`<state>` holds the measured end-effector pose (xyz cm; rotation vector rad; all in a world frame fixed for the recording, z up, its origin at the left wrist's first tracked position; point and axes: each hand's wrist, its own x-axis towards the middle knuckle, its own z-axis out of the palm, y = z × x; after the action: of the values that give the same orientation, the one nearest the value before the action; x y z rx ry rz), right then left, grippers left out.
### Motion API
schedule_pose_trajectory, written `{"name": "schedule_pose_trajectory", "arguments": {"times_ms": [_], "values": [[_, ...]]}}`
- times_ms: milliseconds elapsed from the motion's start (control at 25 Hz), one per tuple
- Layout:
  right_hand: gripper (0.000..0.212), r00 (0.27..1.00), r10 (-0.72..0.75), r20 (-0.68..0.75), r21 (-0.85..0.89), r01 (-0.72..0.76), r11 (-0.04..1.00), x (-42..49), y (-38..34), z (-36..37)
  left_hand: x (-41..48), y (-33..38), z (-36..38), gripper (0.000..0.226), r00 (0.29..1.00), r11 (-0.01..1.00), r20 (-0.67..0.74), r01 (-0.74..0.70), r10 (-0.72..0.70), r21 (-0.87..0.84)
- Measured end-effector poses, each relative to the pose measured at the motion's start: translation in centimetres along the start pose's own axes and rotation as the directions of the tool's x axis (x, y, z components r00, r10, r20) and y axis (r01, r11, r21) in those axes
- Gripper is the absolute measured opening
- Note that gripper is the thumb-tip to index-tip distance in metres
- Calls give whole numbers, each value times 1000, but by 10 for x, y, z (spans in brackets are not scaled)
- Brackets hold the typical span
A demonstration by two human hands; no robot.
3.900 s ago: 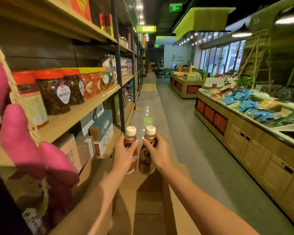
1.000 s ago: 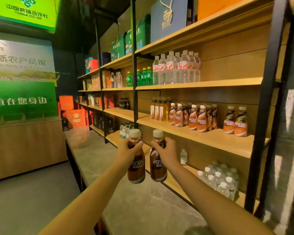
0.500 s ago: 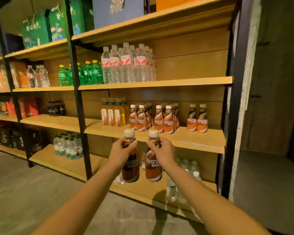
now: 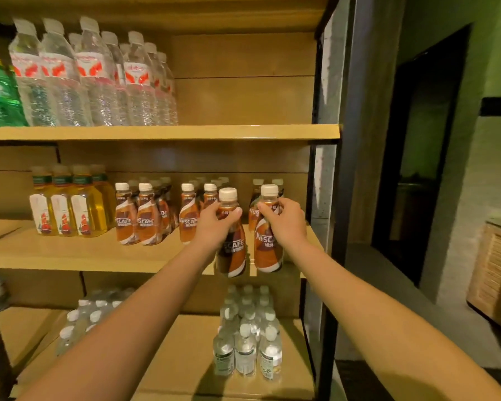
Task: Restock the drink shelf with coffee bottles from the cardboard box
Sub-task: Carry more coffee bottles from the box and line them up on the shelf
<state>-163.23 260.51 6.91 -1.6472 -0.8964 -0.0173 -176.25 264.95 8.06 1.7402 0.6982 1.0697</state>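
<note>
Both hands gripping coffee bottles by the neck: left hand (image 4: pixel 214 227) on darker bottle (image 4: pixel 231 257), right hand (image 4: pixel 284 224) on orange bottle (image 4: pixel 267 253), both upright at middle shelf (image 4: pixel 99 254) front edge.

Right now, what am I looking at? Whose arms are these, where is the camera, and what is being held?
No machine here: these are a person's two bare arms, filmed by one wide-angle camera worn on the head, looking forward and down. The left hand grips a dark brown plastic coffee bottle with a white cap; the right hand grips an orange-brown plastic coffee bottle with a white cap. Both hang at the front edge of the middle wooden shelf, not yet set down. On it stand matching coffee bottles and yellow drink bottles. Clear water bottles stand on the shelf above.
</note>
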Motion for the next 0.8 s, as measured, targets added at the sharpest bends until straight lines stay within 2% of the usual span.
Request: {"name": "schedule_pose_trajectory", "arguments": {"times_ms": [120,280,600,800], "values": [[36,999,10,-41,-15,-11,1000,31,10,1,35,-4,19,47,998,1000,53,20,-20,-1],[33,995,22,-101,-27,-25,999,61,20,12,83,-18,34,35,990,998,143,23,-13,-65],[31,992,58,-114,-49,-64,997,94,43,31,138,-50,45,17,968,994,247,-14,41,-109],[29,994,65,-91,-40,-69,997,94,57,38,150,-66,49,20,966,993,255,-8,38,-116]]}}
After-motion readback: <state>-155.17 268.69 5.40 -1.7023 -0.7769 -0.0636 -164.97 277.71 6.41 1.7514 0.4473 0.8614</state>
